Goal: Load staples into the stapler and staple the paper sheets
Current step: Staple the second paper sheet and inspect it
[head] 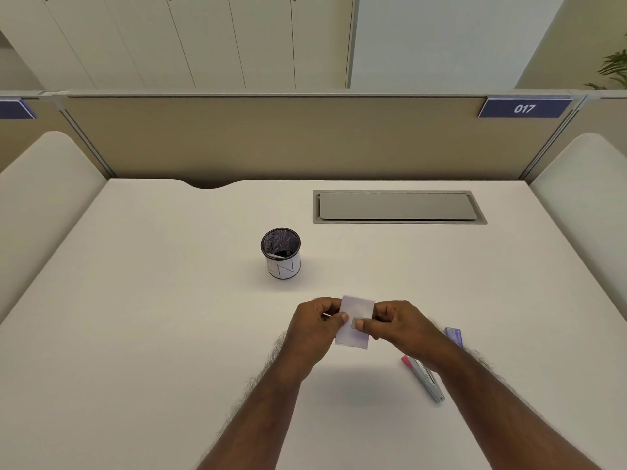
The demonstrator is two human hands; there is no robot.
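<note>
Both hands hold a small white paper wrapper (356, 308) above the middle of the desk. My left hand (317, 325) pinches its left edge. My right hand (395, 322) pinches its right side, thumb pressed on a small grey strip of staples (356, 323) lying against the paper. The stapler (425, 376), pink-tipped with its metal tray lying open, rests on the desk under my right forearm, partly hidden. A small purple staple box (454, 335) lies just beyond it, mostly covered by the forearm. No larger paper sheets are in view.
A black mesh pen cup (281, 252) with a white label stands behind the hands. A grey cable hatch (397, 206) is set into the white desk (152, 300) at the back right. Beige partitions close the back and sides.
</note>
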